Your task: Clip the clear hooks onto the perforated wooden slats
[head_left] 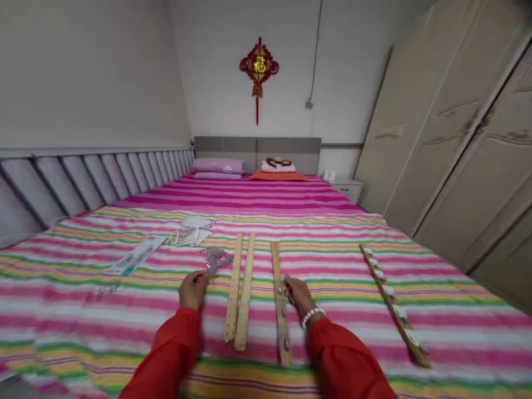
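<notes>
Wooden strip (281,302) needs soft touches; right hand (299,293), at its right, and left hand (192,289) curl, but I can't tell their grip.

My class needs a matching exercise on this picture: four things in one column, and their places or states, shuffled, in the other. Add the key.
Things
1. Left hand
2. Right hand
3. Strip with white pieces
4. Red ornament

Places or states
A. Hangs on the wall above the headboard
B. Has a white bead bracelet at its wrist
C. Is close beside the grey bunch
D. Lies farthest to the right of the strips on the striped cover

Right pairs: 1-C, 2-B, 3-D, 4-A
</notes>
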`<state>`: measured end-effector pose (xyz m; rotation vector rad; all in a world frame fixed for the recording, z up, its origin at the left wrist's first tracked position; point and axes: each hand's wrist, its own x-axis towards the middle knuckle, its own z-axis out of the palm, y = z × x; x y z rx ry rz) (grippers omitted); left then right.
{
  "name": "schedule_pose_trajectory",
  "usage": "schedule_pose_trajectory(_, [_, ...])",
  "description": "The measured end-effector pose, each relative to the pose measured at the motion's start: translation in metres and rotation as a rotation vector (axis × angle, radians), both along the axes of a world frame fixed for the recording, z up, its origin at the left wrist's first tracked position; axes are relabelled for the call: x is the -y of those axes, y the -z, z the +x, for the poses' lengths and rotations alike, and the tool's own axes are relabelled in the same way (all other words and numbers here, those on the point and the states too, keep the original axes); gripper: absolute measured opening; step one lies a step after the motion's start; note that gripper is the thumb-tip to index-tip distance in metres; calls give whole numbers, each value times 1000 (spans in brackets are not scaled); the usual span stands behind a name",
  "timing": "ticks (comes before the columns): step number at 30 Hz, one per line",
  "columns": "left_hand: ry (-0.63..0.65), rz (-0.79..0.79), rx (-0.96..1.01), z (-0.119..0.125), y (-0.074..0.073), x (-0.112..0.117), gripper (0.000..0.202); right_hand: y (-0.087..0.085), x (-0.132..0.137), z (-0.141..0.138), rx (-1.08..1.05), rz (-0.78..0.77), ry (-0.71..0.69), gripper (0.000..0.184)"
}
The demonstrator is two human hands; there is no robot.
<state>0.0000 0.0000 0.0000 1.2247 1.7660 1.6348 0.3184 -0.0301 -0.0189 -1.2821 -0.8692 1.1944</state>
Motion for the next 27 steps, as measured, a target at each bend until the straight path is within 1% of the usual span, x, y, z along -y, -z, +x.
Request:
schedule_pose_trajectory(1, [49, 67, -72, 0, -1, 1, 26, 1, 0, 0, 0, 3, 0, 41])
schedule_pose_trajectory(3, [104, 156, -138, 0, -3, 3, 23, 3, 1, 0, -2, 11, 2, 41])
schedule_pose_trajectory(5, [108, 190, -115, 0, -7, 5, 17, 4, 1, 0, -6, 19, 8, 41])
schedule_pose_trajectory(6, [81, 179, -57, 1, -10, 6, 14, 4, 2, 1, -9, 23, 10, 41])
schedule_pose_trajectory(8, [-2, 108, 158, 4, -17, 8, 10, 5, 2, 1, -18, 32, 11, 41])
schedule_pose_trajectory(10, [-27, 14, 441, 8, -23, 12, 8, 5, 2, 1, -34, 34, 10, 41])
schedule_pose_trajectory(12, [23, -58, 718, 13, -28, 18, 8, 4, 2, 2, -54, 37, 11, 41])
schedule_pose_trajectory(14, [85, -113, 931, 17, -31, 24, 12, 4, 3, 2, -71, 41, 13, 41])
schedule_pose_trajectory(17, [153, -153, 1112, 24, -35, 31, 19, 3, 5, 2, -88, 56, 29, 40])
schedule_pose_trajectory(19, [175, -154, 1166, 28, -36, 34, 20, 2, 7, 2, -97, 72, 46, 38])
schedule_pose_trajectory(21, [189, -149, 1177, 32, -36, 36, 21, 0, 8, 2, -105, 81, 50, 37])
schedule_pose_trajectory(24, [210, -135, 1158, 36, -37, 42, 22, -4, 11, 6, -105, 63, 51, 35])
schedule_pose_trajectory(27, [235, -111, 1124, 39, -38, 49, 24, -9, 12, 9, -86, 56, 82, 33])
